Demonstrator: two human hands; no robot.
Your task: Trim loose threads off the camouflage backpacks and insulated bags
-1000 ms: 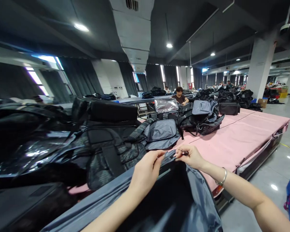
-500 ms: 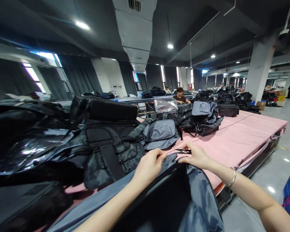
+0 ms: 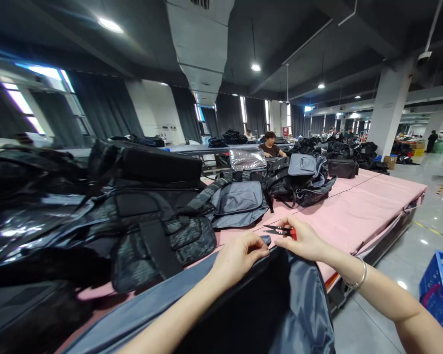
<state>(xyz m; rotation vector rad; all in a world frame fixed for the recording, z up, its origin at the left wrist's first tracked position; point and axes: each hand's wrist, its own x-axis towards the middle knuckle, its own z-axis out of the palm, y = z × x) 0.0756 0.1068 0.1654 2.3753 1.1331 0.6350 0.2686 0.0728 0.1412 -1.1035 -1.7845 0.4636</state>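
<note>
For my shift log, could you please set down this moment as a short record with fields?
left hand: pinches the rim of the grey bag
right hand: holds thread snips, blades pointing left, just above the bag's rim
bag: open, dark inside, at the near edge of the pink table
on the table: piled dark bags
background: a seated person
floor, right: blue crate

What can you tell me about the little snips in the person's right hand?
The thread snips are small, with two dark, pointed blades standing slightly apart in a narrow V and aimed to the left. A bit of red shows at the handle end, mostly hidden inside the right hand, which grips them. They look like metal. They are held roughly level just above the pink table, close to the edge of the grey bag lining pinched by the left hand.
</note>
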